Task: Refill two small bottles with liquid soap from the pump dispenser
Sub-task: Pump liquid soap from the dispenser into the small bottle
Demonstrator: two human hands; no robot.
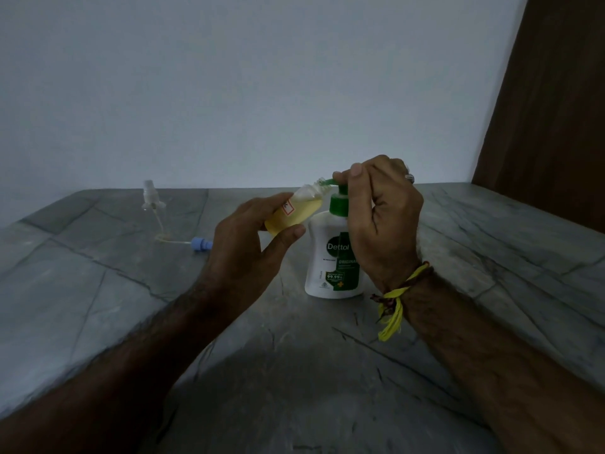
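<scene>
The left hand (252,237) holds a small clear plastic bottle partly filled with yellow liquid (294,211); its grip is pinched round the bottle's lower body, thumb on the near side, fingers behind. The bottle is tilted, its open neck raised to the right and meeting the green nozzle of the pump. A small red-edged label shows on its side.

Just right of that grip stands the white pump dispenser with a green collar and green-and-white label (330,257), upright on the grey veined stone table (98,306). The right hand (381,217) sits on top of the pump head, fingers curled over it, thumb tip pressing near the nozzle. A ring shows on one finger, and a yellow and brown thread band (397,293) is tied round the wrist.

Well to the left of the left grip, a clear spray cap with its dip tube (152,201) lies on the table, and nearer, a pale blue cap with a tube (199,244).
</scene>
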